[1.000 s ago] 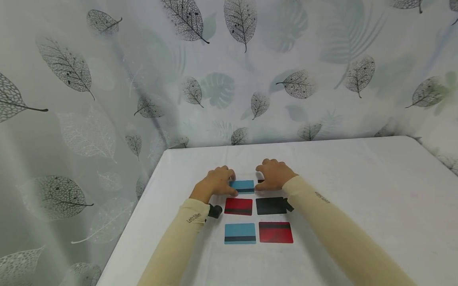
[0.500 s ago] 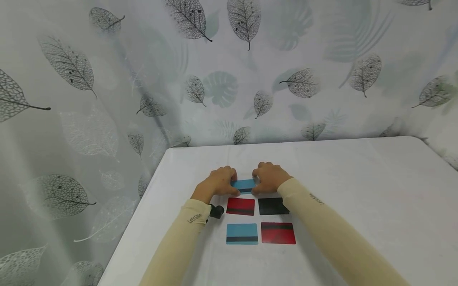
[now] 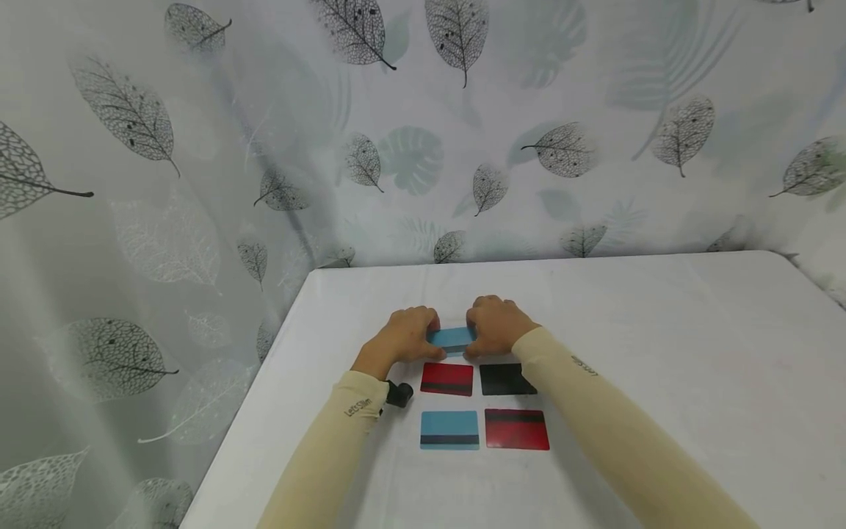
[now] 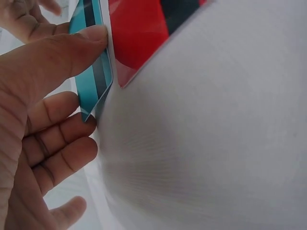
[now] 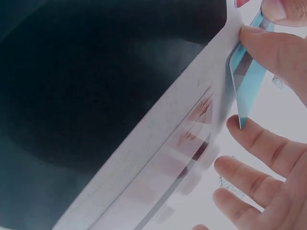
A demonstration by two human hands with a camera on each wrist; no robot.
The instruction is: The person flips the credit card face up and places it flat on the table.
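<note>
At the far side of the cards, a blue card with a dark stripe (image 3: 452,339) is held between two hands. My left hand (image 3: 406,335) pinches its left end; in the left wrist view the thumb (image 4: 72,55) lies on the striped face and fingers are beneath the edge. My right hand (image 3: 499,325) holds the right end, its thumb (image 5: 273,50) on the face and a finger at the far corner. The card looks tilted, partly off the cloth. A glossy striped card (image 5: 168,167) lies under my right hand, hidden in the head view.
Nearer lie a red striped card (image 3: 446,379), a black card (image 3: 501,379), a second blue striped card (image 3: 449,430) and a second red one (image 3: 517,429). All rest on the white-covered table (image 3: 661,353). A leaf-patterned curtain (image 3: 410,88) hangs behind and at the left.
My right hand has moved left from the neighbouring card onto the blue card's right end. The blue card has risen slightly. The left hand stays at its end; the head view shifts slightly.
</note>
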